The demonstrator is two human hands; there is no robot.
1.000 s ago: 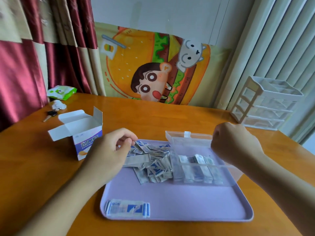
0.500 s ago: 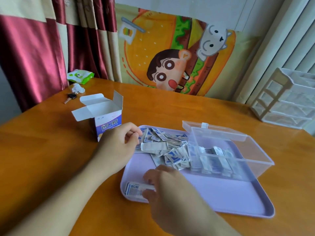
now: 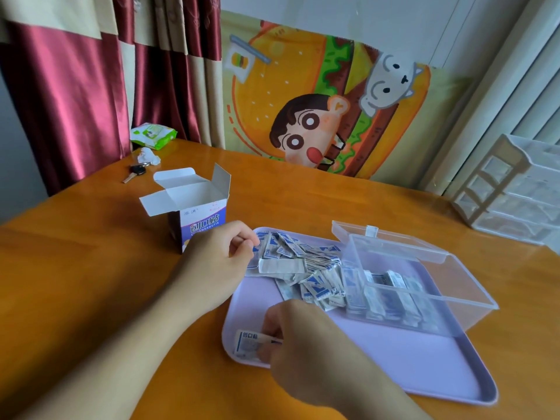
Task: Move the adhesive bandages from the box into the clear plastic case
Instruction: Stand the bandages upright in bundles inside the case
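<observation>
Bandages (image 3: 298, 272), wrapped, lay heaped on the lilac tray (image 3: 424, 359); more stood filed inside the clear plastic case (image 3: 403, 280) at the heap's three o'clock, lid open. One stray bandage (image 3: 250, 342) sat at the tray's seven o'clock corner, pinched by the right hand (image 3: 306, 344). Left hand (image 3: 218, 262) pinched wrappers at the heap's nine o'clock edge. Box (image 3: 194, 213) stood open at ten o'clock. Advice: lift the stray flat and slot it upright beside the filed row.

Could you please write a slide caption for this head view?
Right hand picks a wrapped adhesive bandage off the lilac plastic tray beside the open clear plastic case.
</observation>
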